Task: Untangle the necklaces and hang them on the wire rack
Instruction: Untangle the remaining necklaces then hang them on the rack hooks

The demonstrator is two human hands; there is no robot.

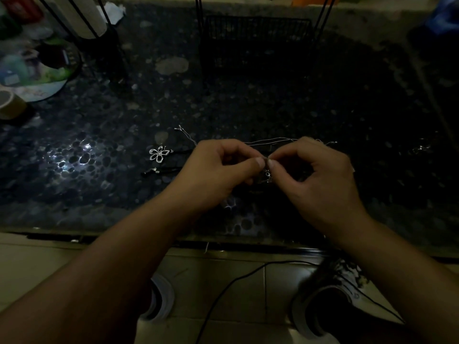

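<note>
Head view, dim light: both hands meet over the middle of a dark, pebble-patterned bench point(104, 155). The left hand point(216, 170) has its fingers curled in, thumb and forefinger pinched together at a small silver tangle point(267, 175) of necklace parts. The right hand point(320, 175) mirrors it, thumb and forefinger closed on the same tangle from the other side, so the two thumbs nearly touch. A small bright charm seems to dangle just under the pinch, though the darkness makes its shape hard to read.

A thin silver chain point(270, 140) runs across the bench just behind the knuckles, and its loose end point(185, 132) trails off to the left. Left of the left hand lies a silver flower pendant point(159, 153) on a black cord point(182, 151), flat on the bench. Nearer the edge, a second black cord with a metal clasp point(151, 171) lies beside the left wrist.

The black wire rack point(255, 43) stands at the far side of the bench, well apart from the hands. At far left are a round printed plate point(37, 70) and a roll of tape point(10, 104). Below the bench edge, a black cable point(231, 286) crosses the tiled floor between two shoes point(320, 306).
</note>
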